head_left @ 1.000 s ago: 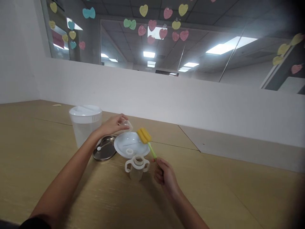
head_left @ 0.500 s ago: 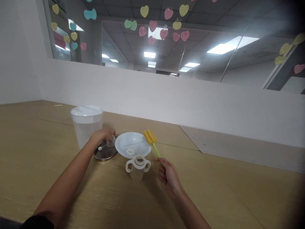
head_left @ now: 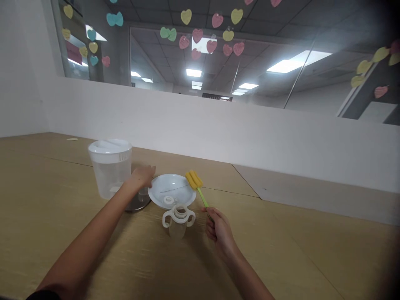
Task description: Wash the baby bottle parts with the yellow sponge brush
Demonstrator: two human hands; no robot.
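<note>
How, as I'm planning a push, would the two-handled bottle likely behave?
The two-handled bottle looks see-through and open-topped, so probably light and easily tipped. Its jutting handles look rigid and might stop it rolling far.

Yellow sponge head [head_left: 194,179], lime-green plastic handle [head_left: 202,197]. Round white bowl [head_left: 181,195]. Clear plastic bottle [head_left: 177,230], white handles. Translucent plastic bucket [head_left: 108,175], white lid. Grey metal tray [head_left: 138,204]. Tan tabletop [head_left: 265,241]. Paper hearts [head_left: 217,20]: yellow, pink, blue, green.
</note>
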